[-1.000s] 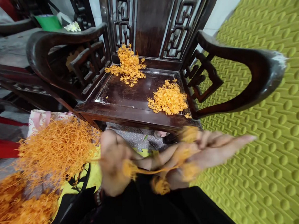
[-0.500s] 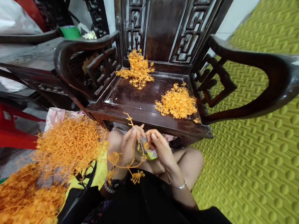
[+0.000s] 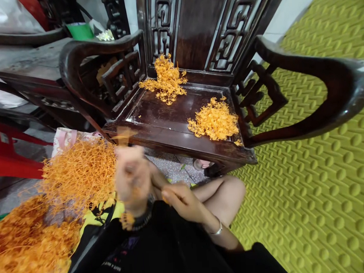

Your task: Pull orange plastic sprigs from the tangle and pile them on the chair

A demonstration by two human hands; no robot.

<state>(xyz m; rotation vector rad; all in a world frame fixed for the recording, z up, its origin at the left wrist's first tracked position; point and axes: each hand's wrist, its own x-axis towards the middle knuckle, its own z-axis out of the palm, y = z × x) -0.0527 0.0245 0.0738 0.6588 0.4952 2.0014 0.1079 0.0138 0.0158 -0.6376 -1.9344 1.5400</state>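
Note:
My left hand [image 3: 132,179] is blurred with motion, closed on an orange plastic sprig [image 3: 123,136] that sticks up above the fingers and hangs below the wrist. My right hand [image 3: 181,201] rests low over my lap with the fingers curled; whether it pinches a small orange bit I cannot tell. A big tangled heap of orange sprigs [image 3: 75,173] lies to my left. On the dark wooden chair seat [image 3: 166,121] ahead lie two orange piles: a far pile [image 3: 166,79] and a near right pile [image 3: 214,119].
The chair's carved armrests [image 3: 311,66] curve out on both sides. A yellow-green bumpy mat [image 3: 317,187] covers the floor to the right. A red plastic stool [image 3: 8,160] and a dark wooden table [image 3: 22,63] stand at the left.
My left hand has swung left and up with the sprig, now blurred. My right hand has dropped down toward my lap, away from the left hand.

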